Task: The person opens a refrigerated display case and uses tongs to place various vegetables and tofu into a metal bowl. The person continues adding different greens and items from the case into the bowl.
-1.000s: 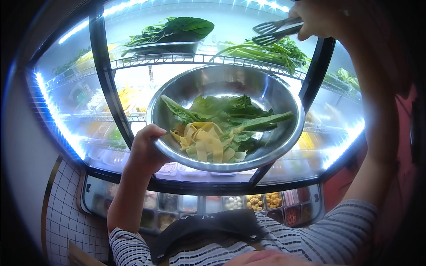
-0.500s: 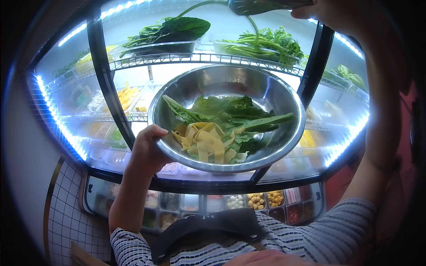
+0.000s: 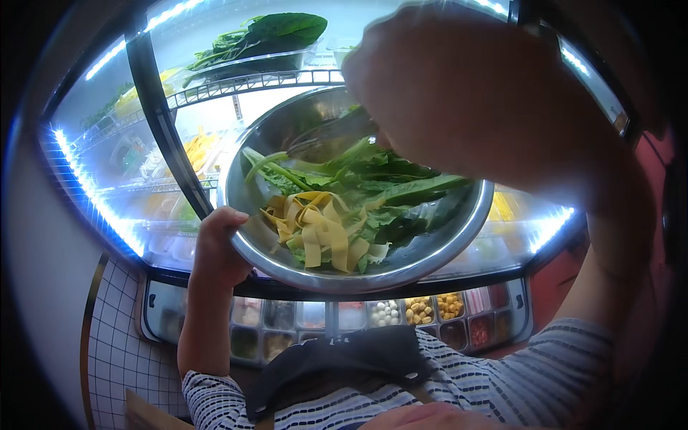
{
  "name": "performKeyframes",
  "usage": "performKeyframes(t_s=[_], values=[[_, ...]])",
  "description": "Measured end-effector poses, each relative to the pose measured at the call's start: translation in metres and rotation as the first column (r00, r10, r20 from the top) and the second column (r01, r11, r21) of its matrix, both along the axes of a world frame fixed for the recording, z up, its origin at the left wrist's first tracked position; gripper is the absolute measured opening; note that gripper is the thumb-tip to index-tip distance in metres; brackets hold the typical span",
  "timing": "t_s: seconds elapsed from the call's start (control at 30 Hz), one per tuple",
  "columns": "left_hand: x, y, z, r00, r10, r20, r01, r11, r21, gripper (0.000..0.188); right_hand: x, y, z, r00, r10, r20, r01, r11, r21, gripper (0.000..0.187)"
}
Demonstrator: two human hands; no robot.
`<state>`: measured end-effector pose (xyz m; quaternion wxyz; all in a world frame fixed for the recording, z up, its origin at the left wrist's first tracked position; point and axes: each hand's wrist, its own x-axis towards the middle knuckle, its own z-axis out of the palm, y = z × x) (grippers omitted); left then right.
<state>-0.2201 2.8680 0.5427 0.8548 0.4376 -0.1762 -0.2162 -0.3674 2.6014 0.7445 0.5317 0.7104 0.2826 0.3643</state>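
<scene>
My left hand (image 3: 221, 247) is closed on the left rim of a large steel mixing bowl (image 3: 358, 284), thumb on top. Inside lie leafy lettuce-like greens (image 3: 408, 197) and, nearer me, a heap of flat pale-yellow strips (image 3: 319, 233). My right hand (image 3: 451, 100) is a closed fist over the bowl's far right part. From it a blurred, see-through tool (image 3: 315, 140), which looks like tongs, reaches down into the bowl. A thin green stem (image 3: 265, 163) bends over the greens at the left. The hand hides the bowl's right rear.
A lit display case (image 3: 136, 93) surrounds the bowl's far side. Its upper wire shelf (image 3: 236, 87) carries a tray of dark-leaved greens (image 3: 279, 43); orange-yellow food (image 3: 201, 150) sits lower left. Below the bowl is a rack of small ingredient tubs (image 3: 419, 309). A tiled wall (image 3: 132, 337) stands left.
My right hand has come down and left from the upper right, bringing the tool and stemmed greens into the bowl. The bowl in my left hand has shifted slightly left and nearer.
</scene>
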Motion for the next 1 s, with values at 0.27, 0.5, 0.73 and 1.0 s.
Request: performKeyframes(t_s=[0.27, 0.5, 0.73, 1.0], values=[[-0.013, 0.022, -0.008, 0.997, 0.031, -0.066, -0.031, 1.0, 0.002, 0.045, 0.026, 0.01, -0.039, 0.797, 0.447, -0.407, -0.193, 0.826, 0.529, 0.028], [-0.012, 0.019, -0.014, 0.998, -0.007, -0.064, 0.005, 1.0, -0.021, 0.044, 0.011, 0.011, 0.071, 0.775, -0.424, -0.469, 0.631, 0.473, 0.615, 0.041], [-0.001, 0.022, -0.017, 0.987, -0.143, -0.075, 0.132, 0.982, -0.132, 0.04, 0.037, -0.07, 0.075, 0.762, -0.625, -0.166, 0.588, 0.563, 0.581, 0.037], [0.01, -0.009, 0.0, 0.963, -0.257, -0.085, 0.249, 0.964, -0.097, 0.051, 0.01, -0.05, 0.094, 0.807, -0.571, 0.147, 0.279, 0.589, 0.759, 0.025]])
